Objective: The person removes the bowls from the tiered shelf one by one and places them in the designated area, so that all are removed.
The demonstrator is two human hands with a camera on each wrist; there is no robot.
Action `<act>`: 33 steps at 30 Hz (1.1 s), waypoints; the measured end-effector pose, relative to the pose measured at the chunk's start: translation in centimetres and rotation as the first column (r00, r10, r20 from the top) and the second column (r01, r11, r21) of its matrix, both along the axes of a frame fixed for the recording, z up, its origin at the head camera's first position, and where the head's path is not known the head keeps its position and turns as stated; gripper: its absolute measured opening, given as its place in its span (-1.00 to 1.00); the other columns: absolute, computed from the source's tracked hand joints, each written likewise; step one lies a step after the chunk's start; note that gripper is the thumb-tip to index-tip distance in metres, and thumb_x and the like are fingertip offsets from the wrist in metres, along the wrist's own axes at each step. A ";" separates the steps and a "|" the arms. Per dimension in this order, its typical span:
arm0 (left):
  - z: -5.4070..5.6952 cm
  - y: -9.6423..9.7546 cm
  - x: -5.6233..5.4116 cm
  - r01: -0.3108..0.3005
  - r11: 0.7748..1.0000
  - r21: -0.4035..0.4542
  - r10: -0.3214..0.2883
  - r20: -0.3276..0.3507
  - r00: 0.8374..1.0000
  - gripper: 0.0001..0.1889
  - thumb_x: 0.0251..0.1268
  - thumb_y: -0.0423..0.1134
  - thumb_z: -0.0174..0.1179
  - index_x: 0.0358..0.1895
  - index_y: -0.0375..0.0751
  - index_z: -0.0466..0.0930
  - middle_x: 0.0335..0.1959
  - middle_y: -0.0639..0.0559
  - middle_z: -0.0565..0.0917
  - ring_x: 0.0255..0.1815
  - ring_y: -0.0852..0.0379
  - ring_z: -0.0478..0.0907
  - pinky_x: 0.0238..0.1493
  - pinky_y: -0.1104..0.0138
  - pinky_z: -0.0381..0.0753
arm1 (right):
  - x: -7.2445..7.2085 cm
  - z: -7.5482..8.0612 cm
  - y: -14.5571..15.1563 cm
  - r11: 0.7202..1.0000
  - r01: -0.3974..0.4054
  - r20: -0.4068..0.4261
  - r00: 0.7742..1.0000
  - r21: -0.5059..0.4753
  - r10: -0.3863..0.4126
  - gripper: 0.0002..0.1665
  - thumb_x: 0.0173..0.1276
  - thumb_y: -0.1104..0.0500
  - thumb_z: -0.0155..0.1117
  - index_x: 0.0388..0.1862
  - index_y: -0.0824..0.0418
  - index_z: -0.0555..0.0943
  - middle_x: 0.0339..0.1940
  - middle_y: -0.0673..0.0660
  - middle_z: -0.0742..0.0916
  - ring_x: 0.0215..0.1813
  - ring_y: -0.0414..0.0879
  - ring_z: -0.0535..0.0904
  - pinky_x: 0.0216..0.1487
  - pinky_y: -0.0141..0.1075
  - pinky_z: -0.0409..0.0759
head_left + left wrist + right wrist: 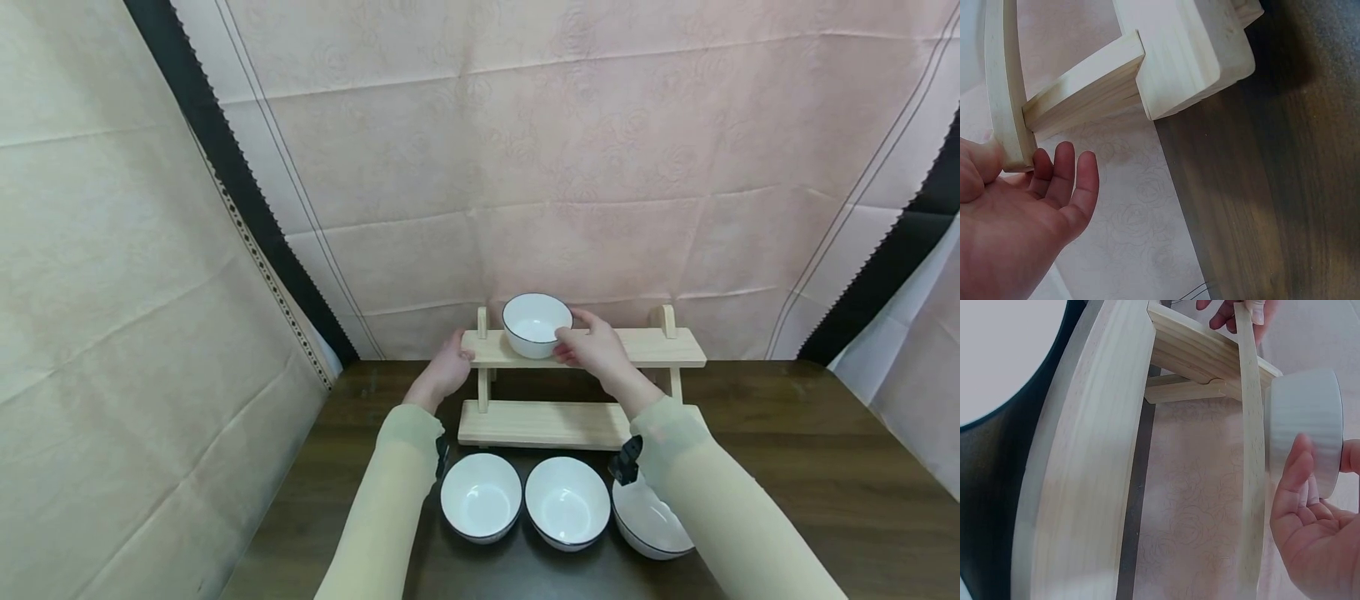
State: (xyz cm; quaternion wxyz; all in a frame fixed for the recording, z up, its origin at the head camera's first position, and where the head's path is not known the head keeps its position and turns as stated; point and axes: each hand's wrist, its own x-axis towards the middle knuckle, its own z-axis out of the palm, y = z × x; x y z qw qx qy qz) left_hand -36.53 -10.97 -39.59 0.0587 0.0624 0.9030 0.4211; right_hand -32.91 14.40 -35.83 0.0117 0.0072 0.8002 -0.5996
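Note:
A white bowl (pixel 536 317) with a dark rim sits upright at the left part of the upper board of a two-tier wooden shelf (pixel 637 346). My right hand (pixel 600 354) holds this bowl by its right side; in the right wrist view, the hand (pixel 1316 531) has its thumb and fingers at the bowl's (pixel 1302 403) rim and wall. With my left hand (pixel 447 368) I grip the left end of the upper board. The left wrist view shows that hand (pixel 1022 219) with thumb and fingers on either side of the board end (pixel 1011 106).
Three more white bowls stand in a row before the shelf: a left one (pixel 481 496), a middle one (pixel 567 502) and a right one (pixel 651 518), partly hidden by my right sleeve. The lower board (pixel 543 423) is bare where visible. Pale cloth (pixel 600 167) hangs behind the dark wooden table (pixel 787 450).

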 end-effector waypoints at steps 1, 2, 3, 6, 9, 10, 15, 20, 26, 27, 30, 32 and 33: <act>0.0 0.0 0.0 0.001 1.000 0.000 -0.001 0.001 1.000 -0.41 0.46 -0.20 -0.28 0.49 -0.11 -0.16 0.50 -0.18 -0.06 0.53 -0.06 -0.17 0.48 0.03 -0.08 | 0.0 0.0 0.0 1.000 -0.001 -0.001 1.000 0.003 0.001 -0.27 0.36 0.00 0.10 0.46 0.01 0.13 -0.22 0.25 0.72 -0.27 0.00 0.69 -0.20 -0.28 0.66; 0.1 0.0 0.1 0.000 1.000 -0.001 0.000 0.002 1.000 -0.41 0.45 -0.20 -0.27 0.49 -0.12 -0.16 0.50 -0.19 -0.06 0.52 -0.06 -0.16 0.48 0.04 -0.07 | 0.0 0.0 0.0 1.000 -0.003 0.000 1.000 0.007 0.003 -0.27 0.36 0.01 0.09 0.46 0.01 0.12 -0.22 0.25 0.72 -0.27 0.00 0.69 -0.20 -0.28 0.66; 0.1 -0.1 0.1 -0.001 1.000 -0.001 0.001 0.004 1.000 -0.41 0.45 -0.20 -0.27 0.49 -0.12 -0.16 0.49 -0.19 -0.05 0.52 -0.05 -0.15 0.48 0.04 -0.07 | 0.0 -0.1 0.1 1.000 -0.004 0.000 1.000 0.009 0.004 -0.27 0.36 0.02 0.09 0.46 0.01 0.12 -0.22 0.25 0.72 -0.27 0.00 0.68 -0.20 -0.28 0.66; 0.2 -0.1 0.2 0.002 1.000 -0.001 -0.002 0.004 1.000 -0.41 0.45 -0.21 -0.27 0.49 -0.13 -0.17 0.49 -0.19 -0.05 0.52 -0.06 -0.14 0.48 0.04 -0.07 | 0.0 -0.2 0.2 0.999 -0.007 0.000 1.000 0.031 0.007 -0.28 0.36 0.04 0.07 0.47 0.01 0.11 -0.21 0.25 0.71 -0.27 -0.01 0.69 -0.21 -0.28 0.66; 0.2 -0.1 0.2 0.003 1.000 0.000 -0.003 0.001 1.000 -0.41 0.46 -0.20 -0.27 0.49 -0.13 -0.18 0.50 -0.19 -0.06 0.52 -0.06 -0.16 0.48 0.04 -0.08 | -0.1 -0.3 0.3 0.999 -0.005 -0.006 1.000 0.051 0.006 -0.28 0.36 0.06 0.05 0.47 0.02 0.11 -0.21 0.24 0.72 -0.27 -0.02 0.69 -0.21 -0.29 0.66; 0.3 -0.1 0.2 0.004 1.000 -0.001 -0.004 -0.001 1.000 -0.41 0.46 -0.20 -0.27 0.49 -0.14 -0.18 0.50 -0.19 -0.06 0.52 -0.06 -0.16 0.48 0.04 -0.09 | -0.1 -0.4 0.4 0.998 -0.005 -0.010 1.000 0.056 0.006 -0.28 0.36 0.06 0.05 0.47 0.03 0.11 -0.21 0.24 0.72 -0.27 -0.03 0.69 -0.21 -0.29 0.66; 0.3 -0.1 0.3 0.013 1.000 0.015 -0.013 0.015 1.000 -0.41 0.47 -0.18 -0.28 0.50 -0.11 -0.20 0.51 -0.16 -0.10 0.53 -0.05 -0.21 0.48 0.04 -0.12 | 0.2 -0.6 0.7 0.998 -0.009 -0.019 1.000 0.058 0.010 -0.26 0.33 0.09 0.06 0.47 0.04 0.11 -0.21 0.24 0.73 -0.25 -0.03 0.70 -0.19 -0.28 0.65; 0.3 -0.1 0.3 0.017 1.000 0.019 -0.018 0.024 1.000 -0.41 0.48 -0.17 -0.29 0.50 -0.10 -0.21 0.52 -0.14 -0.12 0.54 -0.04 -0.24 0.49 0.03 -0.14 | 0.5 -0.7 0.9 0.999 -0.022 -0.025 0.999 0.049 0.023 -0.26 0.32 0.10 0.06 0.47 0.04 0.11 -0.21 0.24 0.73 -0.24 -0.02 0.70 -0.18 -0.27 0.65; 0.3 -0.1 0.3 0.016 1.000 0.010 -0.016 0.029 0.999 -0.41 0.48 -0.17 -0.30 0.50 -0.06 -0.21 0.52 -0.14 -0.14 0.54 -0.04 -0.26 0.49 0.03 -0.14 | 0.6 -0.9 1.1 0.999 -0.019 -0.038 0.999 0.046 0.021 -0.27 0.31 0.13 0.05 0.46 0.05 0.12 -0.23 0.25 0.73 -0.26 -0.01 0.70 -0.20 -0.25 0.66; 0.3 -0.1 0.3 0.019 1.000 0.010 -0.019 0.027 0.999 -0.41 0.48 -0.18 -0.30 0.50 -0.07 -0.21 0.52 -0.14 -0.13 0.54 -0.04 -0.26 0.49 0.03 -0.15 | 0.6 -0.9 1.1 0.999 -0.019 -0.039 0.999 0.047 0.021 -0.27 0.31 0.14 0.05 0.46 0.05 0.13 -0.23 0.25 0.73 -0.26 -0.02 0.70 -0.20 -0.25 0.66; 0.3 -0.1 0.3 0.018 1.000 0.007 -0.018 0.026 0.999 -0.41 0.47 -0.18 -0.31 0.50 -0.06 -0.21 0.52 -0.13 -0.13 0.54 -0.04 -0.25 0.49 0.04 -0.14 | 0.6 -1.1 1.2 0.999 -0.021 -0.043 0.999 0.044 0.022 -0.29 0.31 0.17 0.03 0.45 0.06 0.14 -0.24 0.26 0.72 -0.28 -0.03 0.69 -0.20 -0.25 0.66; 0.3 -0.1 0.3 0.018 1.000 0.007 -0.018 0.025 1.000 -0.41 0.47 -0.17 -0.31 0.50 -0.05 -0.21 0.52 -0.13 -0.12 0.54 -0.03 -0.25 0.49 0.04 -0.13 | 0.6 -1.1 1.3 0.999 -0.022 -0.043 0.999 0.042 0.024 -0.29 0.31 0.19 0.03 0.44 0.07 0.14 -0.25 0.26 0.72 -0.30 -0.04 0.69 -0.20 -0.25 0.66; 0.3 -0.1 0.3 0.017 1.000 0.008 -0.017 0.026 1.000 -0.41 0.47 -0.17 -0.31 0.50 -0.05 -0.21 0.52 -0.13 -0.12 0.54 -0.03 -0.25 0.49 0.04 -0.13 | 0.6 -1.1 1.3 0.999 -0.023 -0.043 0.999 0.040 0.025 -0.29 0.31 0.19 0.03 0.44 0.07 0.14 -0.25 0.26 0.72 -0.30 -0.05 0.69 -0.21 -0.25 0.66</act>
